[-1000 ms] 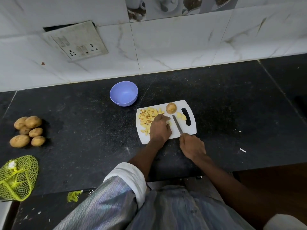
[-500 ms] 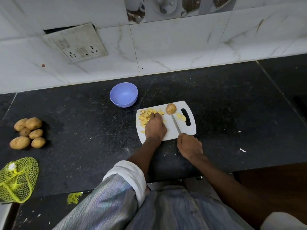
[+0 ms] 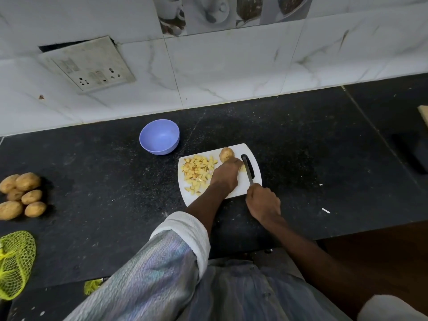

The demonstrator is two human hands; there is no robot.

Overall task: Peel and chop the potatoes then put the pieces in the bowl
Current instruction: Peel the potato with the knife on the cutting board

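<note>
Since a second ago the left hand (image 3: 225, 173) has shifted from the pile of chopped pieces toward the right part of the board, and the knife (image 3: 248, 170) has swung with it, so that both now work just below the whole potato.

Head view: the white cutting board (image 3: 234, 192) lies on the black counter (image 3: 301, 140); the left hand rests on it, fingers bent down over a small pale piece of potato (image 3: 242, 168) beside the blade, though whether they pinch it or only press it I cannot tell; the right hand (image 3: 262, 201) is wrapped tight round the knife handle at the board's near right corner, the blade pointing away from the person and lying along the board's handle slot; the unpeeled potato (image 3: 226, 154) sits at the board's far edge, just beyond the left fingertips; the chopped pieces (image 3: 196, 171) are heaped on the board's left half, some with skin showing; the purple bowl (image 3: 159, 136) stands on the counter just beyond the board's far left corner, apart from it, with nothing visible inside; a cluster of whole potatoes (image 3: 22, 195) lies well away at the counter's left end, and a yellow net bag (image 3: 16, 262) sits nearer the person below them; a switch plate (image 3: 86, 63) hangs tilted on the marbled wall tiles (image 3: 231, 66).
</note>
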